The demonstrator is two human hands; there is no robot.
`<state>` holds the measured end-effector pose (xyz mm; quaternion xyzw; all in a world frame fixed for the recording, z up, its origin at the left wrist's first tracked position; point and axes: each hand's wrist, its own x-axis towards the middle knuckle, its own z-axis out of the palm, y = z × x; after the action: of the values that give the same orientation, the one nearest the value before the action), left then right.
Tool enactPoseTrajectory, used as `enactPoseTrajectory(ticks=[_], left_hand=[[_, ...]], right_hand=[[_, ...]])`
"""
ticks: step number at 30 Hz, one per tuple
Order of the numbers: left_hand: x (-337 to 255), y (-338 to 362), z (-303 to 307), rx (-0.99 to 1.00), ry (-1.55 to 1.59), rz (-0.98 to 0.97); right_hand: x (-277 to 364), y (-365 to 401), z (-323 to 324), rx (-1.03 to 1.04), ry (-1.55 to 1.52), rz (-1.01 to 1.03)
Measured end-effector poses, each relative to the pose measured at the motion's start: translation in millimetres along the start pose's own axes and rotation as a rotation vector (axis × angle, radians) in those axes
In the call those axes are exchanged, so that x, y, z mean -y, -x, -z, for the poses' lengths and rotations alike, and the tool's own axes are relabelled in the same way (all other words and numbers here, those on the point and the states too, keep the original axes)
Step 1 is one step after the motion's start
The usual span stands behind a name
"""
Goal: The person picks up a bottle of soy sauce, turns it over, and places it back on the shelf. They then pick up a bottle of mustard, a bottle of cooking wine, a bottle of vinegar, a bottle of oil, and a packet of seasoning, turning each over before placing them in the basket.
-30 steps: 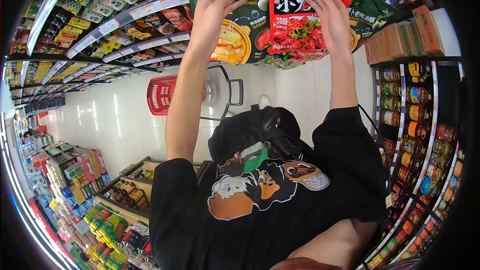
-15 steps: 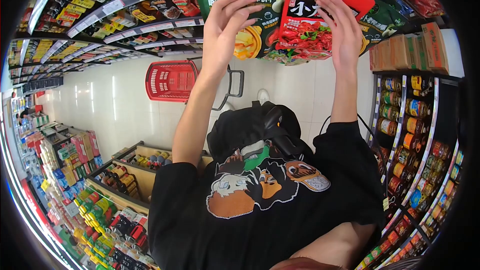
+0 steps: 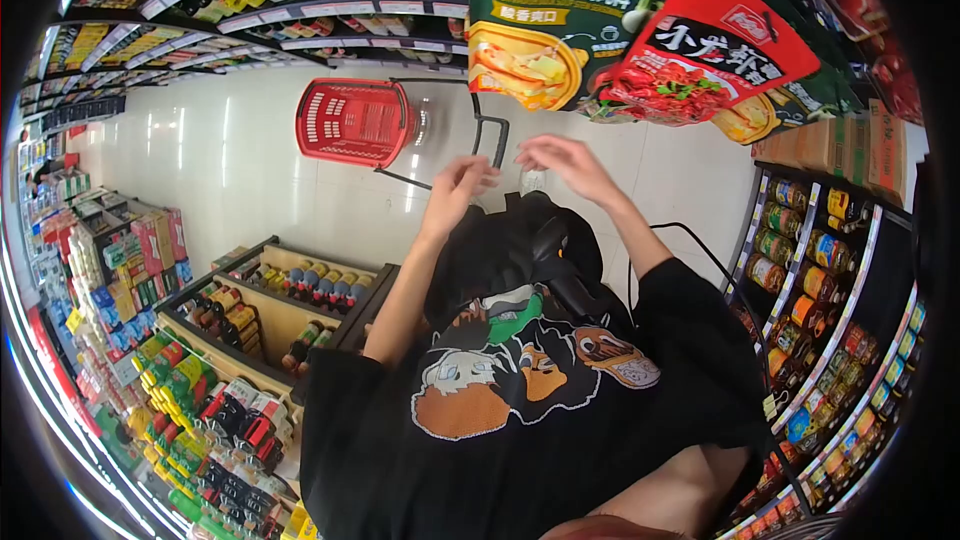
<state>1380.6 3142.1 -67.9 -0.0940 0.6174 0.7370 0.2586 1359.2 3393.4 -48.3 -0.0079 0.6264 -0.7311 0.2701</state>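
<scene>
My left hand [image 3: 460,190] is held in front of my waist, fingers loosely bent and apart, with nothing in it. Facing it, my right hand [image 3: 568,164] is also free, its fingers spread and slightly curled toward the left. Beyond them hangs a red seasoning packet [image 3: 715,60] with a crayfish picture, in front of a green soup-stock packet [image 3: 550,10]. Neither hand touches these packets. A red shopping basket [image 3: 395,125] with a long dark pull handle [image 3: 488,135] stands on the floor, the handle close to my left fingertips.
Shelves of packaged goods [image 3: 300,15] run along the upper left. Jars [image 3: 815,280] fill a rack on the right, below cardboard boxes [image 3: 830,150]. A wooden bottle display [image 3: 265,315] stands at the lower left, and a dark cable [image 3: 715,255] loops beside my right arm.
Both hands have come away from the red packet and drawn back toward my waist. The packets now appear farther right, with the red one tilted more.
</scene>
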Motion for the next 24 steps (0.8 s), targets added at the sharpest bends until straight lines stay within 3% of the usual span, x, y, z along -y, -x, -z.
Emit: enactPoseTrajectory(ticks=[5, 7, 8, 10, 12, 15, 17, 18, 21, 24], left_hand=[[70.8, 23.2, 51.8, -0.156, -0.187, 0.157], [85.8, 33.1, 66.2, -0.166, -0.171, 0.089], [86.6, 37.5, 70.7, -0.174, -0.173, 0.1], [84.2, 43.8, 75.3, -0.171, -0.31, 0.105], [80.8, 49.5, 81.9, -0.156, -0.351, 0.137], [75.1, 44.3, 93.6, -0.13, -0.322, 0.159], [69.2, 41.6, 97.8, -0.177, -0.14, 0.097], [66.7, 42.9, 100.7, -0.176, -0.134, 0.106], [62.1, 38.1, 116.7, -0.177, -0.172, 0.07], [68.2, 35.2, 133.9, -0.119, -0.211, 0.104]], right_hand=[[-164.1, -48.2, 5.3, 0.085, 0.161, -0.278], [-211.4, -60.1, 7.2, -0.098, 0.516, -0.298], [-224.7, -66.3, 5.2, -0.088, 0.509, -0.305], [-249.7, -78.4, 0.4, -0.34, 0.643, -0.546], [-279.4, -86.5, -7.6, -0.418, 0.673, -0.591], [-308.3, -101.4, -6.7, -0.5, 0.602, -0.667], [-336.4, -106.3, -14.1, -0.636, 0.413, -0.569], [-320.9, -110.0, -24.3, -0.676, 0.262, -0.567], [-291.6, -125.2, -43.2, -0.494, 0.131, -0.571], [-283.0, -140.7, -64.4, -0.589, 0.401, -0.631]])
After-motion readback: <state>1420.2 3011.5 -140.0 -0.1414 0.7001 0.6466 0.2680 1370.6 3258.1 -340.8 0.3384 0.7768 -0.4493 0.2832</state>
